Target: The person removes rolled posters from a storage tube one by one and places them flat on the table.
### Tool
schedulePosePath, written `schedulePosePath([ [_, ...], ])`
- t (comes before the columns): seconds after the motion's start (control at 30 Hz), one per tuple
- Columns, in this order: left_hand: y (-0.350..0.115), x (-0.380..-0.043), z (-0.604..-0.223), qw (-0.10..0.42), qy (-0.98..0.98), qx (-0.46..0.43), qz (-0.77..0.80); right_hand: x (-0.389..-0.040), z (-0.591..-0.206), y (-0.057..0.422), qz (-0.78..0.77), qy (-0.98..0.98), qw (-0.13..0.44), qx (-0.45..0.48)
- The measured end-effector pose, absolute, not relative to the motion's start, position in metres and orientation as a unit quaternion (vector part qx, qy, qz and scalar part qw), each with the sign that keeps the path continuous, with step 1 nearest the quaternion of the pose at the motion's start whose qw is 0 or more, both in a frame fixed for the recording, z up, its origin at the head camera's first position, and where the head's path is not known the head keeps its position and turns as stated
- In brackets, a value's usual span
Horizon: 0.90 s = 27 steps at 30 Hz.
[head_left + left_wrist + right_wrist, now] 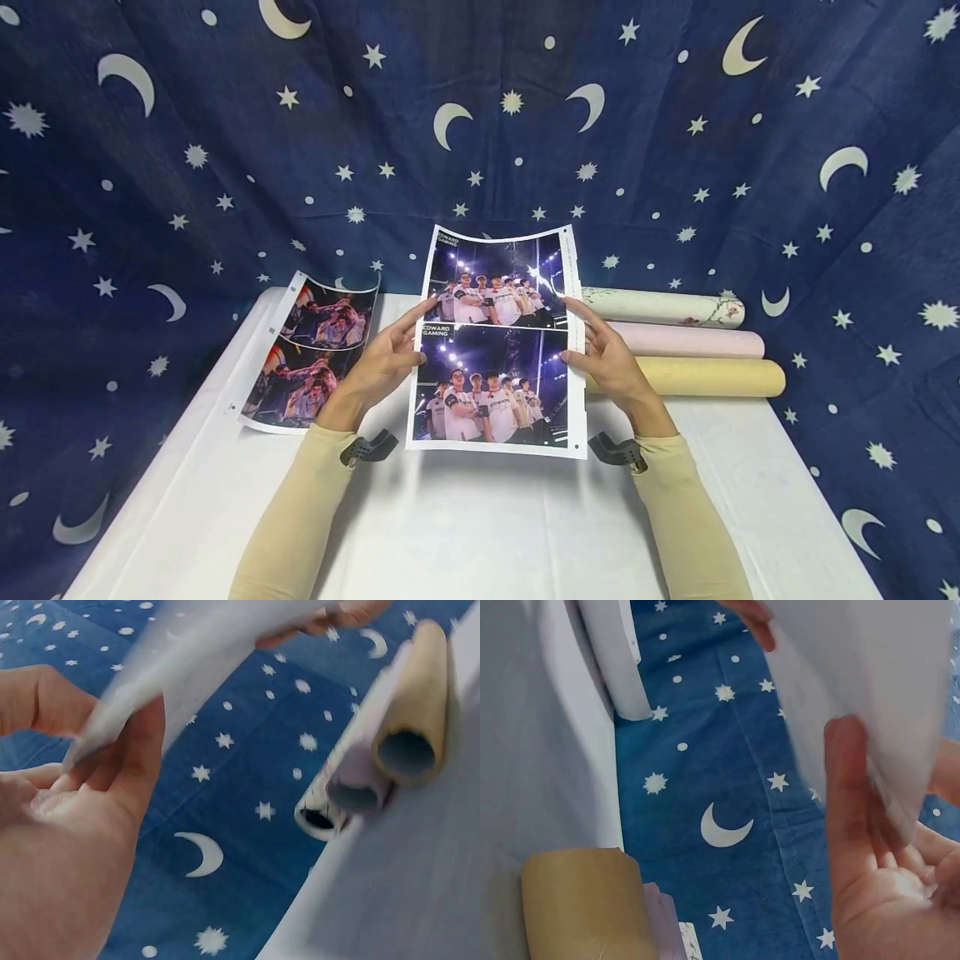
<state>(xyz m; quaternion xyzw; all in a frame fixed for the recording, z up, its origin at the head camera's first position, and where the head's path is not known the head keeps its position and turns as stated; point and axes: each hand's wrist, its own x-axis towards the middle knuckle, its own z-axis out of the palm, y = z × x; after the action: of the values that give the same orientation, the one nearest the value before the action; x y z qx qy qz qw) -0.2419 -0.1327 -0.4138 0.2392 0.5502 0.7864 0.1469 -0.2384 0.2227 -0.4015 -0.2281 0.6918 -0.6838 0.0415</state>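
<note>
Both hands hold up a glossy printed photo sheet (491, 379) over the white table, in the middle of the head view. It carries two copies of one group picture, one above the other, with a white border. My left hand (384, 357) pinches the left edge, thumb in front and fingers behind. At the opposite edge my right hand (609, 358) grips the same way. From each wrist, the blank white back of the sheet shows, with the left hand's fingers (142, 750) and the right hand's fingers (846, 765) against it.
Another photo sheet (318, 329), slightly curled, lies at the table's left edge. Three rolls lie at the back right: a floral one (667, 308), a pink one (693, 340) and a yellow one (697, 377). Blue star-and-moon cloth (480, 100) surrounds the white table (495, 533).
</note>
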Motion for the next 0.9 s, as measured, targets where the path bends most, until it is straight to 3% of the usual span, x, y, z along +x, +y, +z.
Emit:
schedulePosePath([
  [0.23, -0.126, -0.243, -0.414, 0.018, 0.776, 0.147, 0.613, -0.241, -0.409, 0.211, -0.664, 0.727, 0.05, -0.167],
  [0.53, -0.127, -0.241, -0.419, -0.079, 0.825, 0.13, 0.545, -0.245, -0.418, 0.199, -0.673, 0.732, 0.032, -0.104],
  [0.9, -0.137, -0.241, -0.416, -0.127, 0.88, 0.136, 0.437, -0.248, -0.427, 0.19, -0.651, 0.754, 0.008, -0.093],
])
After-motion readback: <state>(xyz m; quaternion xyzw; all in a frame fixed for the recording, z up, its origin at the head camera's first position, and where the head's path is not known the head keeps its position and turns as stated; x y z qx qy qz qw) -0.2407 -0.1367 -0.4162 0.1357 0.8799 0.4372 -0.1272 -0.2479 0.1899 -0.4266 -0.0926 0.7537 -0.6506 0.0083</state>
